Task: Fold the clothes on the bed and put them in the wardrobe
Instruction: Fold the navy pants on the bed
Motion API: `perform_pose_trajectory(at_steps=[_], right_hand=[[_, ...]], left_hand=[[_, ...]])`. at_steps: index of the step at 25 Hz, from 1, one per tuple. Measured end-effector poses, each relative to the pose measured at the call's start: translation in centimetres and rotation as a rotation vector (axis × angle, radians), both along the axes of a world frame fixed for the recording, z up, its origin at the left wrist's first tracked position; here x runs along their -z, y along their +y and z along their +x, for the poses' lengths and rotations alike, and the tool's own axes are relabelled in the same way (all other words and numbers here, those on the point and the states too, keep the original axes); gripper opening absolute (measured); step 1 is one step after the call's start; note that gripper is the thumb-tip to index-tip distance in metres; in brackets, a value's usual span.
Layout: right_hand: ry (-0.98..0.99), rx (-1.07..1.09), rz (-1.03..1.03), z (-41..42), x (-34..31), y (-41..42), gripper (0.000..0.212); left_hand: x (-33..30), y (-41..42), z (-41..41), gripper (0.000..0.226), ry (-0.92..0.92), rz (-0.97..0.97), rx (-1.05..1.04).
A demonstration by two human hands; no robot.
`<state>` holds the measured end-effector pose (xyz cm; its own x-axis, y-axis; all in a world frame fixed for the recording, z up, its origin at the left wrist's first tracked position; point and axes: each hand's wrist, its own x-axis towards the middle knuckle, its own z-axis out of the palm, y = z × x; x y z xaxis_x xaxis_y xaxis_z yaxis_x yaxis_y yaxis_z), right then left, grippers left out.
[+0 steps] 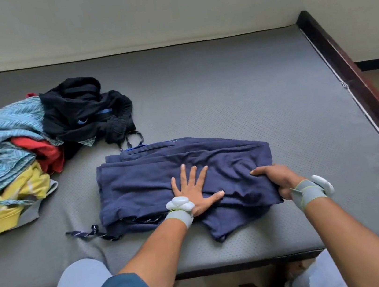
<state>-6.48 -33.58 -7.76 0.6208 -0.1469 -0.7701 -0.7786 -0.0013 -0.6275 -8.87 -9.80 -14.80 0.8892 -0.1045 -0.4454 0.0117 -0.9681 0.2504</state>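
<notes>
Just left of the right hand (pixel 278 180), the navy garment (pixel 184 181) stretches away across the bed (pixel 276 105), its long axis running side to side from that grip toward the pile of unfolded clothes (pixel 25 153). The right hand's fingers are curled round the garment's right end, pinching the bunched layers there. The left hand (pixel 197 191) lies flat near the middle of the cloth, fingers straight and spread, pressing down and gripping nothing. So the held end sits at the far right of the garment, with the pressing palm between it and the free left end, where a drawstring (pixel 86 233) trails out. The next fold probably carries the right end leftward over the palm's line, which would serve as the crease. No wardrobe is in view.
</notes>
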Motion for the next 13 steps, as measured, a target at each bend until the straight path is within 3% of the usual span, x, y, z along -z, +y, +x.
perform_pose_trajectory(at_steps=[3,5,7,8,10,11,13], right_hand=[[-0.185,-0.003,0.093,0.3,-4.5,3.2,0.029],[-0.36,-0.061,0.078,1.2,-7.2,7.5,0.032],[-0.552,-0.258,0.021,2.0,-9.0,13.6,0.05],[-0.633,-0.414,-0.016,1.8,-9.8,16.8,0.063],[-0.754,-0.81,-0.139,0.0,-9.9,23.2,0.075],[-0.774,-0.96,-0.185,-1.3,-9.0,25.2,0.072],[-0.77,-1.007,-0.171,-3.7,-6.4,27.2,0.058]], left_hand=[[-2.1,0.9,0.8,0.069,0.133,-0.291,-0.127],[-5.2,2.0,1.5,0.066,0.295,-0.839,-0.396],[-9.5,4.4,1.8,0.08,0.42,-1.403,-0.673],[-11.1,6.1,2.0,0.08,0.395,-1.569,-0.786],[-12.7,10.7,2.0,0.059,0.294,-1.656,-0.975],[-12.6,12.9,1.6,0.058,0.222,-1.596,-1.017],[-11.1,16.4,-0.1,0.042,0.19,-1.464,-1.018]])
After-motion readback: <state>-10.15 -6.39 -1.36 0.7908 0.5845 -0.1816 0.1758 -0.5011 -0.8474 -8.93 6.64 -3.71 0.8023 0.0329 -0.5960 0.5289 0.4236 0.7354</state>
